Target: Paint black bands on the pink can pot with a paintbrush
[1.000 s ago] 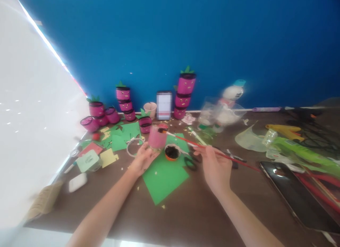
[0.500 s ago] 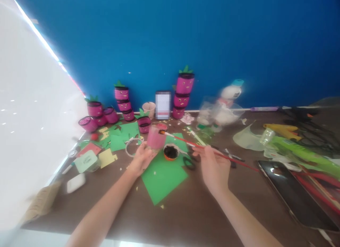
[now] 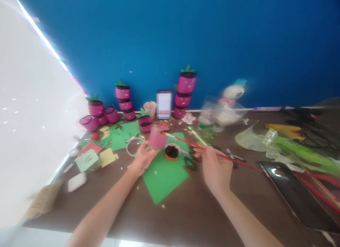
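My left hand point(image 3: 143, 158) is closed around the lower part of a pink cup point(image 3: 157, 138), tilted a little over the table. A long red paintbrush point(image 3: 191, 143) is pinched in my right hand point(image 3: 217, 167), its bristles at the right side of the cup. Just below the cup sits a small orange-rimmed pot point(image 3: 172, 152) of dark paint. Green paper point(image 3: 164, 183) lies under the pot. Dark-handled scissors point(image 3: 190, 163) rest to the right of it, near my right hand.
Decorated pink cups with faces stand stacked in a tall tower point(image 3: 183, 95) and a shorter one point(image 3: 124, 103) by the blue wall. A black phone point(image 3: 294, 194) lies at right, a green glue gun point(image 3: 300, 153) behind it. A white case point(image 3: 77, 182) sits at left.
The whole view has shifted slightly to the left, so everything appears a bit further right. The brush tip stays at the cup's side, and both hands keep their holds.
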`<action>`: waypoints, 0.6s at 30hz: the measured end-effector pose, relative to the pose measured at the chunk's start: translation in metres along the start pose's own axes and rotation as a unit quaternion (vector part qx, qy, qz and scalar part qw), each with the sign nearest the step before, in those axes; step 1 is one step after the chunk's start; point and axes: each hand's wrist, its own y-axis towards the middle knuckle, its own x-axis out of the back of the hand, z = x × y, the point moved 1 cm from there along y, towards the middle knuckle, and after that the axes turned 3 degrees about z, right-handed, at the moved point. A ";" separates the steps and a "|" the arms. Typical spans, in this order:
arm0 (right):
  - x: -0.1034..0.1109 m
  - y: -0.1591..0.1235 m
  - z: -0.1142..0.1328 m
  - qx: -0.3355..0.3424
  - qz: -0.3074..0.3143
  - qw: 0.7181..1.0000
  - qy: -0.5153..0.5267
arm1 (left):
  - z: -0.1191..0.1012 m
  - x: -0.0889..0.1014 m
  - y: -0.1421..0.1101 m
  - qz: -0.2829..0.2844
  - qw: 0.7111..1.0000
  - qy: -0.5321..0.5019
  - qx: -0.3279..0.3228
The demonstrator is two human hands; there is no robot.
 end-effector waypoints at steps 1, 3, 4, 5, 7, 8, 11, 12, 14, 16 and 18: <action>0.000 0.000 0.000 -0.001 -0.003 1.000 0.001 | 0.000 0.000 0.000 0.000 1.000 0.000 -0.001; 0.001 0.002 -0.001 0.002 -0.009 1.000 -0.003 | -0.001 0.000 0.000 0.002 1.000 -0.003 -0.003; 0.001 0.003 -0.001 0.009 -0.016 1.000 -0.010 | -0.001 0.000 0.000 0.004 1.000 -0.004 -0.004; 0.001 0.003 -0.001 0.016 -0.022 0.999 -0.016 | -0.001 0.000 0.000 0.005 1.000 -0.005 -0.004; 0.001 0.005 0.000 0.031 -0.030 0.999 -0.016 | 0.000 0.001 0.001 0.010 1.000 -0.006 -0.004; 0.001 0.006 0.001 0.037 -0.030 0.999 -0.008 | 0.000 0.001 0.001 0.012 1.000 -0.007 -0.004; -0.001 0.006 0.005 0.042 -0.013 0.999 0.022 | 0.001 0.002 0.001 0.008 1.000 -0.006 -0.007; -0.002 0.005 0.006 0.041 -0.009 0.999 0.025 | 0.001 0.002 0.002 0.006 1.000 -0.005 -0.008; -0.004 0.003 0.008 0.030 -0.003 0.999 0.024 | 0.001 0.001 0.002 0.001 1.000 -0.004 -0.009; -0.004 0.002 0.007 0.016 0.002 1.000 0.022 | 0.000 0.001 0.001 -0.001 1.000 -0.003 -0.008; -0.003 0.001 0.005 0.007 0.005 1.000 0.023 | -0.001 -0.001 0.001 0.000 1.000 -0.004 -0.008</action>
